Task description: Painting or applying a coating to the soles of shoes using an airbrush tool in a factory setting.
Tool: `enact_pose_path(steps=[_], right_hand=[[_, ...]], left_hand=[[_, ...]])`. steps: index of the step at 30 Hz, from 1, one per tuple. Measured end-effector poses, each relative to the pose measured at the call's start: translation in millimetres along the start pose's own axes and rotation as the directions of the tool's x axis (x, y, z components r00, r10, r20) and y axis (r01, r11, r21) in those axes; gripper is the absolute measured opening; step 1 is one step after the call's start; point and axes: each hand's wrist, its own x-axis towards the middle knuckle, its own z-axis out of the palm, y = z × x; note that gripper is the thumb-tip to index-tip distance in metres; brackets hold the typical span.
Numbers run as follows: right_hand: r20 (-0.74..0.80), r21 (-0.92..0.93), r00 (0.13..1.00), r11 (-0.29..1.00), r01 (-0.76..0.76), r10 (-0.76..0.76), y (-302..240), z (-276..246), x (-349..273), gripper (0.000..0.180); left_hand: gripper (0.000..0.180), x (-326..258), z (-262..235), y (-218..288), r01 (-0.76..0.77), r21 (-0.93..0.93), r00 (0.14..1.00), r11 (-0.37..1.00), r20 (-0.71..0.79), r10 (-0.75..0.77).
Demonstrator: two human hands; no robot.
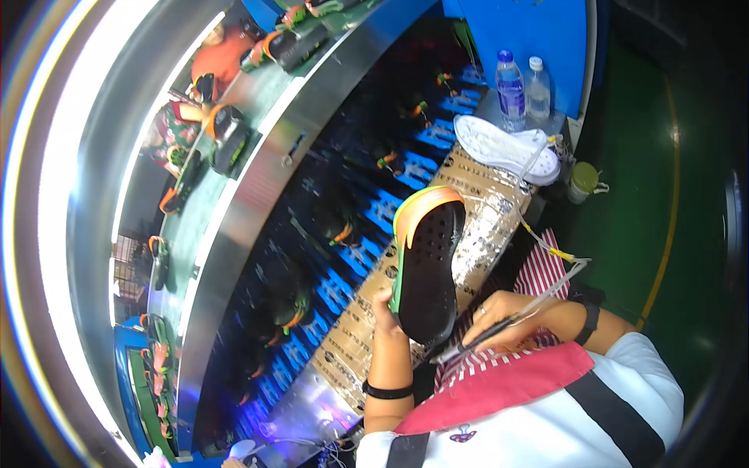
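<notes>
Left hand [384, 306] grips upturned shoe [427, 261], sole exposed to the tool [488, 337] pinched in right hand [507, 316].

Two clear water bottles [511, 90] stand upright beside a blue panel [523, 39]. A white shoe sole [505, 148] lies just below them. A green-lidded jar [582, 181] stands near it.

The left hand [388, 306] holds a black shoe [427, 265] with an orange and green sole edge upright, its sole facing the camera. The right hand [507, 318] grips a thin dark tool [477, 340] near the shoe's heel. Beyond, a white sole [505, 148] lies on the taped cardboard-covered desk [484, 226] beside two water bottles [511, 90].
</notes>
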Motion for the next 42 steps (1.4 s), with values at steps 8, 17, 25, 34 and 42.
enact_pose_path(steps=[8, 17, 25, 34, 42], right_hand=[[-0.334, -0.164, 0.933, 0.983, 0.085, -0.137, 12.4, -0.5, -4.2, 0.022], [-0.314, -0.166, 0.943, 0.984, 0.062, -0.113, 10.7, 4.5, -13.2, 0.023], [-0.164, 0.008, 0.987, 1.000, 0.002, -0.001, -8.8, -4.3, 3.9, 0.022], [-0.197, -0.064, 0.979, 0.997, 0.034, -0.046, -20.5, -13.2, -2.2, 0.023], [0.077, -0.074, 0.996, 0.996, 0.046, -0.040, -13.2, 3.5, -2.7, 0.020]], left_hand=[[0.064, 5.7, -14.3, 1.3, 0.096, -0.020, 0.995, 0.995, 0.017, -0.095], [0.061, 5.4, -3.8, -5.5, 0.108, 0.056, 0.991, 0.993, -0.081, -0.103], [0.061, 16.5, 19.1, 19.6, 0.103, -0.081, 0.990, 0.991, 0.103, -0.094], [0.051, 14.9, 23.4, 17.7, 0.159, -0.035, 0.987, 0.987, -0.026, -0.160], [0.045, 15.2, 26.6, 19.1, 0.368, 0.100, 0.924, 0.925, -0.151, -0.351]])
